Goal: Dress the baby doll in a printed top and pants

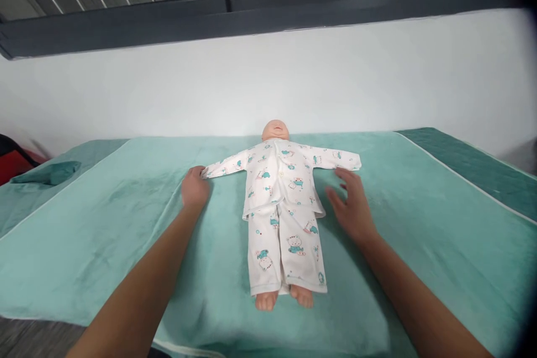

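At the doll's left side as viewed, the left hand [195, 187] has its fingers closed on the cuff of the near sleeve [226, 165]. The pale plastic baby doll [276, 130] lies face up on a light green plush cloth [138, 224], head towards the white wall [268, 84]. It wears a white, teal-printed long-sleeved top [262, 179] and matching trousers [264, 246]; the top lies fairly flat, its sleeves spread, and bare feet show below the hems. Right of the doll, the right hand [354, 207] has its fingers parted beside the other sleeve [335, 158]; contact is unclear. The step in hand looks like handling the sleeves, which I judge calls for a light touch.
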Motion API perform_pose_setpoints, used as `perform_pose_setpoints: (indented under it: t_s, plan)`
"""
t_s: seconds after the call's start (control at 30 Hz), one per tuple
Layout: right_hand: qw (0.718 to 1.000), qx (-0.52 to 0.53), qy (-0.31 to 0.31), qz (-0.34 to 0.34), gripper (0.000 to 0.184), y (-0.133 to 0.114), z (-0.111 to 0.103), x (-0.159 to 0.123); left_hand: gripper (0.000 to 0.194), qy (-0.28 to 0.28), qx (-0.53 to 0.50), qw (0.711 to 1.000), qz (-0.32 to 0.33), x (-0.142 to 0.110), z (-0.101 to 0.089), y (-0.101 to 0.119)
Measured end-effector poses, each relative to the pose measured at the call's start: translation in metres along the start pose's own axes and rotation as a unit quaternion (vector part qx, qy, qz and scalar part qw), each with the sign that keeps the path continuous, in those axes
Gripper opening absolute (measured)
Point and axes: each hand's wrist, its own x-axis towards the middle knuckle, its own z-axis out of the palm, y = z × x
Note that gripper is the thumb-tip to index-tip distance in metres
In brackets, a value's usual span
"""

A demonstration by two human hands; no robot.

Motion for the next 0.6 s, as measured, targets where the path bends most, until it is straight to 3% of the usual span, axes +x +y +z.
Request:
perform_pose_setpoints:
  t_s: [0.13, 0.3, 0.43, 0.6]
  plan:
    - [0.994, 0.075, -0.083, -0.004, 0.038, -0.062, -0.012, -0.063, 0.047, 0.012, -0.006, 1.0, -0.01, -0.001, 0.001, -0.001]
    - [0.98, 0.07, -0.145, -0.12, 0.042, -0.12, -0.017, -0.12, 0.044, 0.009, 0.01, 1.0, -0.011, -0.002, 0.001, 0.002]
    - [0.977, -0.047, -0.163, -0.131, 0.032, -0.142, -0.002, -0.138, 0.041, -0.001, 0.025, 1.0, -0.009, -0.003, -0.001, 0.006]
    - [0.989, -0.086, -0.099, -0.065, 0.016, -0.147, 0.014, -0.145, 0.038, -0.011, 0.037, 0.999, 0.0, -0.005, -0.003, 0.01]
